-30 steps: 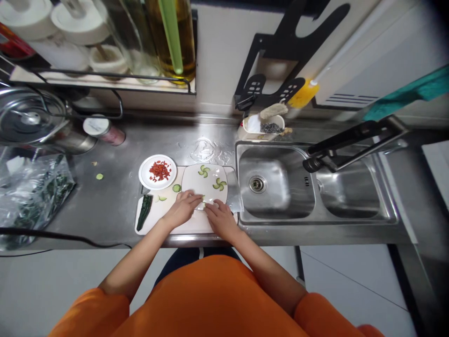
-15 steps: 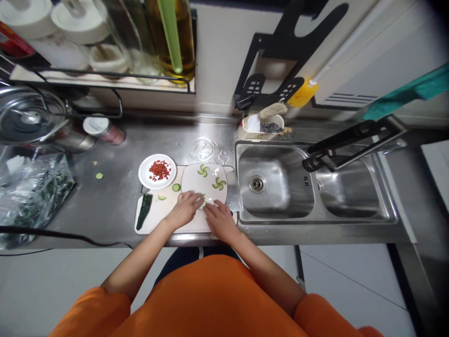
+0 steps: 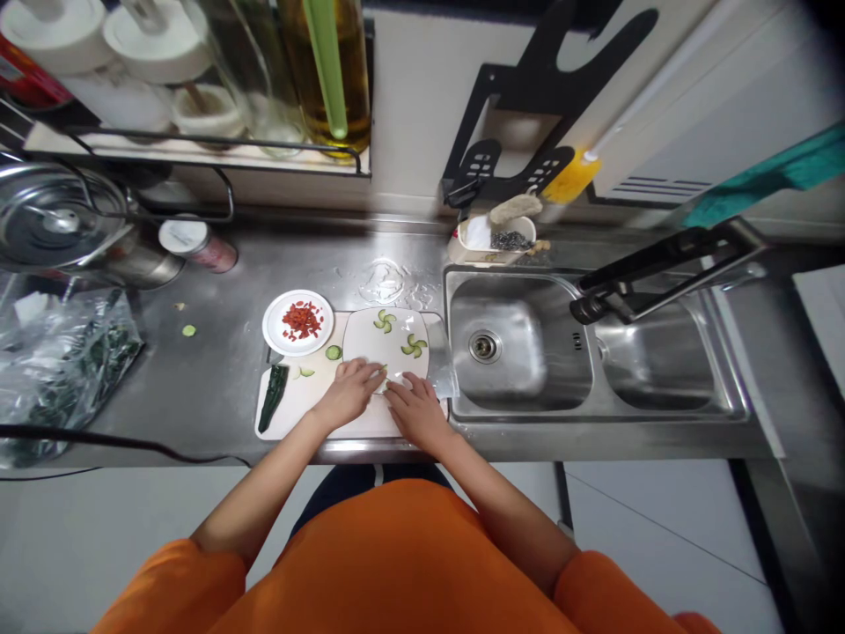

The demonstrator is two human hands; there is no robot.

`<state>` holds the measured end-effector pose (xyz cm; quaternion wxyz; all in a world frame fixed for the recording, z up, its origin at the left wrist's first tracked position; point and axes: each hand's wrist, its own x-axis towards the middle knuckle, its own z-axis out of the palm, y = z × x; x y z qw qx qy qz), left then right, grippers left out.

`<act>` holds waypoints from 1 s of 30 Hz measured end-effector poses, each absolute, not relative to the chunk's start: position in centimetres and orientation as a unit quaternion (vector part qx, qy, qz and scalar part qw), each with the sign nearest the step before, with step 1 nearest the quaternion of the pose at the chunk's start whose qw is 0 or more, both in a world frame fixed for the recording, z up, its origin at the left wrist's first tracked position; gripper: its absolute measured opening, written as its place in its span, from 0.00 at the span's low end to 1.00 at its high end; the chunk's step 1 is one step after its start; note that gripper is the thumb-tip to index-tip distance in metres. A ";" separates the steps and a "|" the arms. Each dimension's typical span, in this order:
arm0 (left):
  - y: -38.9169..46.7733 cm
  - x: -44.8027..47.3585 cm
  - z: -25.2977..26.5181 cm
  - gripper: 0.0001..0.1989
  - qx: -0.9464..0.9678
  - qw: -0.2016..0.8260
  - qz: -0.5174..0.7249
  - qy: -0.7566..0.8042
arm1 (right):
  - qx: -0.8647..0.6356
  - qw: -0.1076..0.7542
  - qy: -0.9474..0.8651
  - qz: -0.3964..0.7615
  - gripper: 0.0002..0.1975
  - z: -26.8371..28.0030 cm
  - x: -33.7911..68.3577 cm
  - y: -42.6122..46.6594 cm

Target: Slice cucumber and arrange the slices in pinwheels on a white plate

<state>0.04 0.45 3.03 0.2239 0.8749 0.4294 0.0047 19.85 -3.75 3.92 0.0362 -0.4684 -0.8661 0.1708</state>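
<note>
On the near part of a white square plate, my left hand has its fingertips drawn together at a small cucumber slice. My right hand meets it from the right, fingers bent and closed on a pale green slice at the plate's near edge, mostly hidden. Two pinwheels of cucumber slices, a far one and a right one, lie on the plate. The plate rests on a white cutting board. Left on the board are a cucumber round, loose slices and a dark green cucumber piece.
A round white plate of chopped red bits overlaps the board's far left corner. A broad knife blade lies between the square plate and the steel sink. Bagged greens and a lidded can stand left; a faucet hangs right.
The view has shifted very slightly. Both hands stay at the near edge of the square plate, with only tiny finger movement; the slices and dishes lie as before.
</note>
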 end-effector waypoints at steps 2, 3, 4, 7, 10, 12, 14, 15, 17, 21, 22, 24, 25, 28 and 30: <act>0.5 0.0 3.1 0.26 0.875 0.224 0.003 0.429 | -0.468 0.035 -0.866 0.173 0.14 4.0 19.9 -3.6; 0.5 0.0 3.1 0.27 0.875 0.224 0.003 0.428 | -0.467 0.034 -0.866 0.174 0.14 4.0 19.9 -3.5; 0.5 0.0 3.1 0.27 0.875 0.225 0.002 0.428 | -0.467 0.033 -0.866 0.175 0.14 4.1 19.9 -3.4; 0.6 0.0 3.1 0.27 0.875 0.227 0.003 0.428 | -0.461 0.030 -0.869 0.176 0.17 4.3 19.9 -3.2; 0.6 0.0 3.0 0.26 0.874 0.228 0.004 0.428 | -0.454 0.025 -0.874 0.172 0.19 4.5 19.7 -3.0; 0.6 0.0 3.0 0.26 0.874 0.230 0.006 0.429 | -0.452 0.022 -0.875 0.171 0.18 4.5 19.6 -3.0; 0.6 0.0 2.9 0.26 0.874 0.231 0.005 0.428 | -0.452 0.021 -0.875 0.171 0.17 4.5 19.6 -2.9; 0.6 0.0 2.8 0.26 0.874 0.230 0.005 0.429 | -0.452 0.021 -0.875 0.172 0.17 4.4 19.7 -2.9; 0.6 0.0 2.8 0.26 0.874 0.229 0.006 0.429 | -0.450 0.023 -0.876 0.173 0.17 4.3 19.8 -2.9; 0.6 -0.1 2.9 0.26 0.875 0.227 0.011 0.427 | -0.445 0.028 -0.878 0.174 0.16 4.1 20.1 -2.9; 0.6 -0.1 2.9 0.26 0.875 0.227 0.011 0.427 | -0.445 0.029 -0.878 0.174 0.16 4.1 20.1 -2.9; 0.7 0.0 3.0 0.27 0.874 0.231 0.009 0.428 | -0.445 0.029 -0.878 0.175 0.17 4.1 20.2 -2.9; 0.7 0.0 3.1 0.27 0.873 0.233 0.007 0.428 | -0.445 0.029 -0.878 0.175 0.17 4.1 20.2 -3.0; 0.7 0.1 3.3 0.27 0.872 0.238 0.006 0.427 | -0.441 0.028 -0.880 0.176 0.17 4.3 20.2 -2.9; 0.7 -0.2 3.3 0.26 0.867 0.237 0.026 0.437 | -0.440 0.033 -0.879 0.178 0.18 4.5 20.3 -2.9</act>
